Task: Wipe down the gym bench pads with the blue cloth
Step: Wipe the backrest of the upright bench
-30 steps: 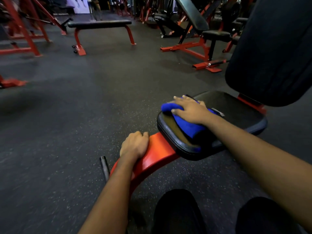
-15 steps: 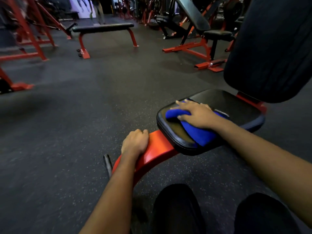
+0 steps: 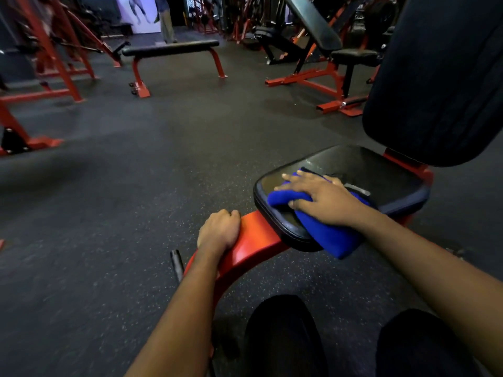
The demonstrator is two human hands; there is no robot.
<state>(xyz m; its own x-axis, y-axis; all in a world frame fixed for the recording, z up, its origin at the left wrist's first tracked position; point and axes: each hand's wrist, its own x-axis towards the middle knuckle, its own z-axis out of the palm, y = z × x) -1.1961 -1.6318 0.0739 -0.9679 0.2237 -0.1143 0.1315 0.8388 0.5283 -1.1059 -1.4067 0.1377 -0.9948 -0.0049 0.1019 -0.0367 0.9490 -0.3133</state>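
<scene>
The black seat pad [image 3: 381, 172] of a red-framed bench lies at centre right, with the upright black back pad [image 3: 441, 85] behind it. A folded blue cloth [image 3: 329, 232] lies on the seat pad's near corner and hangs over its edge. My right hand [image 3: 324, 198] presses flat on the cloth, fingers spread. My left hand [image 3: 219, 231] grips the red frame bar [image 3: 253, 246] just in front of the pad, fingers curled over it.
Dark rubber floor [image 3: 136, 186] stretches to the left. A flat bench [image 3: 171, 50] and an incline bench [image 3: 321, 50] stand at the back, red racks [image 3: 46, 63] at far left. A person's legs [image 3: 166, 20] are in the far background. My dark knees fill the bottom right.
My right hand has slid the cloth along the seat pad toward its near edge, so more cloth hangs over. The view has tilted slightly. My left hand stays on the frame.
</scene>
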